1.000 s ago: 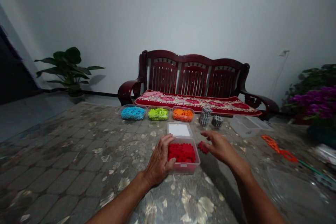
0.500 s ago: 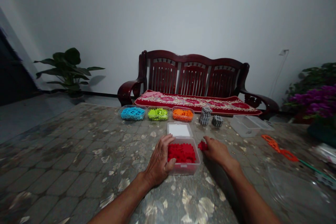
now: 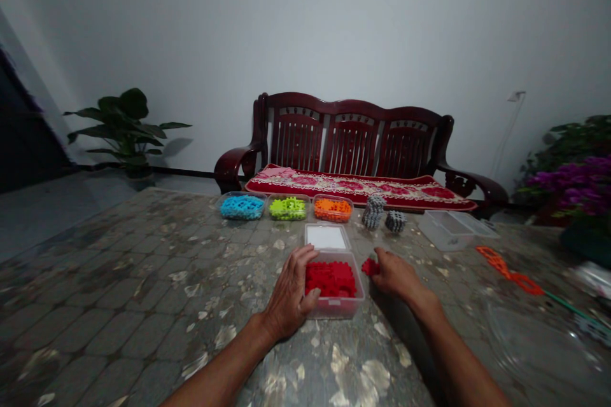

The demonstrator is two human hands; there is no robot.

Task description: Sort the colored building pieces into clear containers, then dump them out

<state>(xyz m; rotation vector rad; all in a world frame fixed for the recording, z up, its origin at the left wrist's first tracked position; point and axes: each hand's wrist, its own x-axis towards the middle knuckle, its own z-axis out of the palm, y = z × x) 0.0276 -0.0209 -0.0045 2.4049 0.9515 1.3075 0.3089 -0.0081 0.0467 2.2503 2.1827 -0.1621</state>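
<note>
Far row, left to right: one tub of blue pieces (image 3: 242, 206), one of green pieces (image 3: 287, 207), one of orange pieces (image 3: 333, 208), all three filled. Then two grey stacks (image 3: 373, 211) outside any tub, and one empty tub (image 3: 446, 229) far right.

Near middle: left hand (image 3: 289, 299) wrapped loosely round the left wall of the clear box (image 3: 334, 308), thumb on its near side. Inside, red pieces (image 3: 330, 278) close to the rim; one white lid (image 3: 326, 236) flat just beyond. Just right of the box, on the table (image 3: 143, 280): one loose red cluster (image 3: 368, 266), with the right hand (image 3: 396, 275) narrowed onto it, fingertips touching.

Seems mostly done for red: only that one cluster outside, lid off.
</note>
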